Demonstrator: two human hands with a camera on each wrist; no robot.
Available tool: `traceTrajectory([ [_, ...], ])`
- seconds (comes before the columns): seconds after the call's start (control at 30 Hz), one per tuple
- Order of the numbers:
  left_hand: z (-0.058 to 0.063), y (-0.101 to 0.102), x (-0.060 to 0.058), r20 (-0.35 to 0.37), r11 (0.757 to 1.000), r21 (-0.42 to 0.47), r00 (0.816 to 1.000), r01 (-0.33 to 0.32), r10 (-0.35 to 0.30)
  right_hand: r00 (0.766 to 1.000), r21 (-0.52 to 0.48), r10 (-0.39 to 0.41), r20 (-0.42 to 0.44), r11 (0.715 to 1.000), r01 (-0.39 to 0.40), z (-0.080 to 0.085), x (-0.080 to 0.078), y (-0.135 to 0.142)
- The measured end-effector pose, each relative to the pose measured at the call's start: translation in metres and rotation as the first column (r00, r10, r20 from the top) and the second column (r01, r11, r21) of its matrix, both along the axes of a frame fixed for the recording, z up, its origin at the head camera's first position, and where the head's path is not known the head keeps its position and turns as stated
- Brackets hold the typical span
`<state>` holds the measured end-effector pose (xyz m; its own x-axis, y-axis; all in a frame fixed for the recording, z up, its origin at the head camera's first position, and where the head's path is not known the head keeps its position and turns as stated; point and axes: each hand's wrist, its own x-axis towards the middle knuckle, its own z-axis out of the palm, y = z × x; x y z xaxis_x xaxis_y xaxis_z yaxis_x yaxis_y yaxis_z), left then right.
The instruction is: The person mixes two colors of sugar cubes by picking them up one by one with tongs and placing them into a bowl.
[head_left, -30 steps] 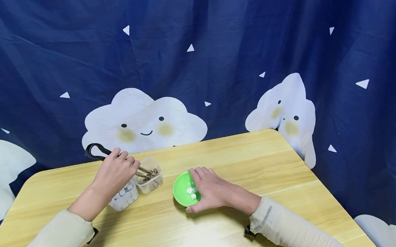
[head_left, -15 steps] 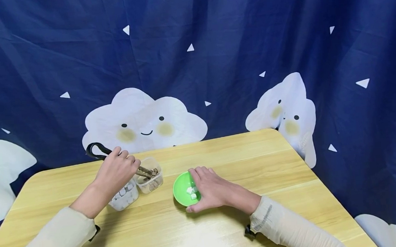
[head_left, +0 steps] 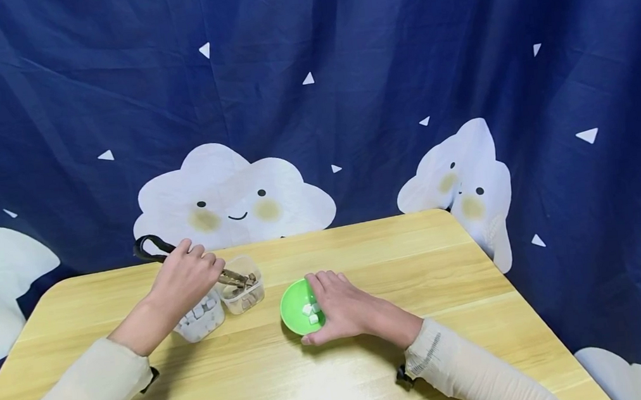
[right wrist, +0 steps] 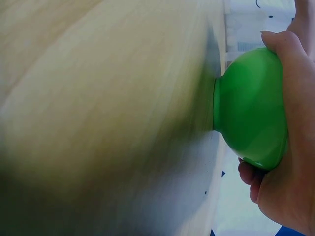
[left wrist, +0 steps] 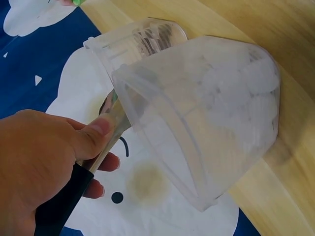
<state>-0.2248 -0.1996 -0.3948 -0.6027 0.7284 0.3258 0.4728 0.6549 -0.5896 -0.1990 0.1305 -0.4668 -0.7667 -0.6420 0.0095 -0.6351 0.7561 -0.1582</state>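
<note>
My left hand [head_left: 186, 280] grips tongs [head_left: 234, 278] with a black handle and metal arms. Their tips are down inside a clear plastic tub [head_left: 259, 289] of small brown pieces [head_left: 252, 278]. In the left wrist view the thumb presses along the metal part, and the tubs hide the tips. Close in front of this hand, a second clear tub [head_left: 199, 331] contains white cubes [head_left: 199, 311]. My right hand [head_left: 344, 306] holds a green bowl [head_left: 291, 305] by its right side, thumb and fingers spread around it. A few white cubes [head_left: 314, 319] lie in the bowl, which stands upright on the table.
The light wooden table [head_left: 268, 382] carries both tubs, side by side at left, and the bowl to their right. Its far edge meets a dark blue curtain [head_left: 358, 108] printed with white clouds.
The left hand and the tongs' handle have shifted slightly left, with the tips staying in the brown pieces' tub. The right hand and bowl have stayed put.
</note>
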Motion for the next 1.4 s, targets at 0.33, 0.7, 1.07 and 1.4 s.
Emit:
traceTrajectory([
  [0.33, -0.001, -0.006, 0.004, -0.049, 0.995, 0.073, 0.997, 0.062, -0.059, 1.000, 0.000, 0.001, -0.003, 1.000, -0.001, 0.000, 0.001, -0.001],
  [0.7, 0.003, -0.012, 0.012, -0.102, 0.987, 0.118, 0.990, 0.110, -0.098, 1.000, -0.001, -0.004, 0.002, 1.000, 0.004, -0.001, 0.000, -0.001],
  [1.07, 0.004, -0.016, 0.018, -0.128, 0.982, 0.141, 0.986, 0.128, -0.110, 1.000, -0.004, -0.006, 0.008, 1.000, 0.006, 0.001, 0.002, -0.001],
  [1.4, 0.005, -0.020, 0.022, -0.164, 0.971, 0.176, 0.977, 0.163, -0.135, 1.000, -0.003, -0.004, 0.008, 1.000, 0.004, 0.000, 0.001, -0.001],
])
